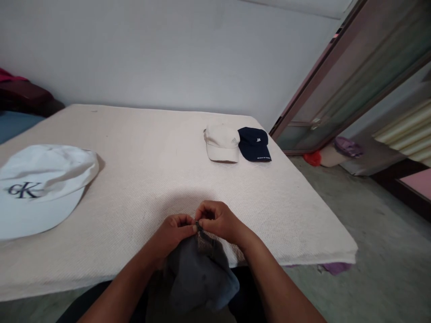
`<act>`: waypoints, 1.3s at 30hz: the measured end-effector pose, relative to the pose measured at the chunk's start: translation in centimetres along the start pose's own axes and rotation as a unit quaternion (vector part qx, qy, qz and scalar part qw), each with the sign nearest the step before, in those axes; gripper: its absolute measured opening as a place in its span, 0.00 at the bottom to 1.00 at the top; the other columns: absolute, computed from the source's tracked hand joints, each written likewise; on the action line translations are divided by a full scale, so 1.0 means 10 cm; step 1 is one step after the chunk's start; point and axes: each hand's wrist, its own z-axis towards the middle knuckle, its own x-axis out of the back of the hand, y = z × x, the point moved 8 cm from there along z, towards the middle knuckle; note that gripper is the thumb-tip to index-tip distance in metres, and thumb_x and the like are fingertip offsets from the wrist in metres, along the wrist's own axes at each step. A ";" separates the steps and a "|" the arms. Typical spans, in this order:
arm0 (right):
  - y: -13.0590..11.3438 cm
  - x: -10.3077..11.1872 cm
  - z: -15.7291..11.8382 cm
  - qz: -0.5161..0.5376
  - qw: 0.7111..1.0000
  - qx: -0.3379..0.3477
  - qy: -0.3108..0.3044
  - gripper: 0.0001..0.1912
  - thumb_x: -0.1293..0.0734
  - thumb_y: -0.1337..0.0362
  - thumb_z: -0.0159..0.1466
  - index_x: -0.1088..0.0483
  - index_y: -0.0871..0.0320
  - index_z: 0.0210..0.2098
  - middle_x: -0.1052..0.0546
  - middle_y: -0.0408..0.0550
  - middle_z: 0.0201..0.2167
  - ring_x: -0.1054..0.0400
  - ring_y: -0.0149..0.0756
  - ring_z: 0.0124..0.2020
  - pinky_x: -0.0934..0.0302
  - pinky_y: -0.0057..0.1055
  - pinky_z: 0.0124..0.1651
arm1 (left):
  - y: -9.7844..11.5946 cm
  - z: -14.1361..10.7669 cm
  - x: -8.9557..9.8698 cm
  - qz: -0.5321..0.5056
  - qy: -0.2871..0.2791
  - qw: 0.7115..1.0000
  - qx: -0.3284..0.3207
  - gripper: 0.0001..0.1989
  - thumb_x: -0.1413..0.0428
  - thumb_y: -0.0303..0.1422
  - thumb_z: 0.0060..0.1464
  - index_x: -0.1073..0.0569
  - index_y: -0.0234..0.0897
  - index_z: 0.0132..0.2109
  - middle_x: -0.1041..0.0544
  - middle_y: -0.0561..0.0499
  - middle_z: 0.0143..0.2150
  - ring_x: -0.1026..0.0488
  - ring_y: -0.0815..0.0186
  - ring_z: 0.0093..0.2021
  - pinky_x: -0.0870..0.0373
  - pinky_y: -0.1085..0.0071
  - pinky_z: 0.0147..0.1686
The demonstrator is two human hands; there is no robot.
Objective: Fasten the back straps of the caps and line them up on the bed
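At the near edge of the bed, a dark grey cap (202, 280) hangs between my forearms, its back opening turned up toward my fingers. The fingers of my left hand (173, 233) pinch one side of its narrow back strap (201, 229). From the right, my right hand (217, 220) pinches the same strap, thumb and fingertips close against the left thumb. Any buckle on the strap is too small and covered to make out. The front of the cap is turned away and cannot be seen.
A white cap (47, 184) with black letters lies at the left. Farther back, a beige cap (222, 143) sits beside a navy cap (254, 143), touching or nearly so. The cream bedcover (141, 148) reaches the wall; grey floor (370, 224) runs along the right.
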 end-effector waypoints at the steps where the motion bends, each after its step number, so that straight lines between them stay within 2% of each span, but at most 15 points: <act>1: -0.01 0.00 0.00 -0.007 1.000 0.002 0.000 0.07 0.38 0.74 0.51 0.31 0.60 0.28 0.31 0.41 0.24 0.41 0.26 0.26 0.47 0.23 0.27 | 0.00 0.00 0.00 0.002 -0.003 1.000 -0.002 0.09 0.38 0.34 0.45 0.27 0.33 0.32 0.29 0.54 0.25 0.36 0.73 0.22 0.43 0.74 0.25; 12: 0.02 -0.01 -0.02 -0.036 0.999 0.004 0.010 0.06 0.37 0.72 0.53 0.31 0.59 0.30 0.32 0.40 0.24 0.41 0.25 0.25 0.47 0.22 0.26 | 0.03 0.00 -0.01 -0.008 -0.006 1.000 -0.001 0.08 0.39 0.33 0.44 0.27 0.33 0.31 0.29 0.55 0.24 0.37 0.74 0.22 0.43 0.75 0.25; 24: -0.08 0.01 -0.08 -0.138 0.990 0.006 0.018 0.07 0.37 0.73 0.52 0.31 0.58 0.30 0.29 0.41 0.24 0.38 0.27 0.26 0.47 0.24 0.27 | -0.02 0.03 -0.03 -0.022 -0.026 0.999 0.001 0.10 0.37 0.34 0.41 0.27 0.33 0.31 0.28 0.54 0.25 0.35 0.72 0.23 0.41 0.74 0.26; 33: -0.07 0.00 -0.12 -0.078 0.996 0.031 -0.008 0.09 0.38 0.74 0.53 0.30 0.58 0.33 0.28 0.42 0.28 0.37 0.28 0.29 0.45 0.25 0.31 | 0.02 0.01 -0.04 -0.011 -0.028 1.000 0.002 0.10 0.37 0.33 0.43 0.27 0.33 0.32 0.28 0.53 0.27 0.35 0.72 0.24 0.41 0.74 0.27; 39: -0.04 0.00 -0.11 -0.080 0.997 0.020 -0.005 0.09 0.37 0.73 0.54 0.30 0.58 0.34 0.28 0.42 0.29 0.37 0.28 0.29 0.45 0.25 0.32 | 0.06 0.01 -0.05 -0.057 -0.024 0.997 -0.039 0.12 0.36 0.33 0.42 0.32 0.36 0.30 0.29 0.56 0.26 0.36 0.73 0.24 0.42 0.75 0.25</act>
